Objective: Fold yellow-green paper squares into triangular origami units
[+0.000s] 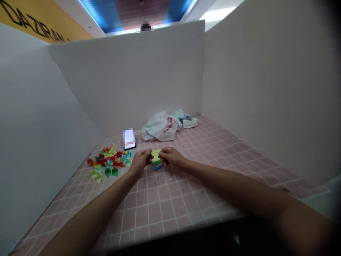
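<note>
Two arms [101, 213] are reaching over the pink desk [186, 206]. The left hand [140, 163] and right hand [171, 158] are each pinching one side of a green paper [156, 155], so it is sitting steady just above the paper stack [157, 166]. Folded pieces [108, 163] are lying aside, left.

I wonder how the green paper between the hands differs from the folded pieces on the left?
The green paper is a single piece pinched by the left hand and right hand; the folded pieces are many, lying loose on the table. The green paper is one colour; the folded pieces mix red, green, yellow and blue. Both look like coloured paper.
</note>
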Demonstrator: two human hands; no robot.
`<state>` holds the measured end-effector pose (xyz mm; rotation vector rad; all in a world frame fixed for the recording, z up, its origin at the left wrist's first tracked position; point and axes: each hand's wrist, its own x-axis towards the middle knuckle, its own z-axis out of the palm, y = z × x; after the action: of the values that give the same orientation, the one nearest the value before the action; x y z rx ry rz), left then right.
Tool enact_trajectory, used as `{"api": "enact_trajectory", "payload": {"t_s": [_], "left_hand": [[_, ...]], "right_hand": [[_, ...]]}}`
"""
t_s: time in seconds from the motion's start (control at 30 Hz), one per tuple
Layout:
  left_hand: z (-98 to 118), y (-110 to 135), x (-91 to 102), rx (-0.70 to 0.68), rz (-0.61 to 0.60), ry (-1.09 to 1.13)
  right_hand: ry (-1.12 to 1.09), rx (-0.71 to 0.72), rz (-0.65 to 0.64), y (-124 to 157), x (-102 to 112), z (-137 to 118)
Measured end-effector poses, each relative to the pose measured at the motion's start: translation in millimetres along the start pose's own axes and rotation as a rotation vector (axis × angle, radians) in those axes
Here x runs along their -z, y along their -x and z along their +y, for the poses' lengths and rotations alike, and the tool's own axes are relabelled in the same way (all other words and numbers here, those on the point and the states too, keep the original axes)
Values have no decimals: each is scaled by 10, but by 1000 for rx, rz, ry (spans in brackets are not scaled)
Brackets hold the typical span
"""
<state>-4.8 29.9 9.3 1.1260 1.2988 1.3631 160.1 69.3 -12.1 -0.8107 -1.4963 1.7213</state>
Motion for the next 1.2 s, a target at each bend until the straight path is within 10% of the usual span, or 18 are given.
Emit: {"api": "enact_trajectory", "payload": {"t_s": [0.53, 1.2], "left_hand": [[-107, 302, -28, -212, 51, -144], [-98, 367, -28, -133, -37, -89]], "right_hand": [[-10, 19, -54, 212, -123, 6], [-94, 2, -73, 313, -197, 65]]}}
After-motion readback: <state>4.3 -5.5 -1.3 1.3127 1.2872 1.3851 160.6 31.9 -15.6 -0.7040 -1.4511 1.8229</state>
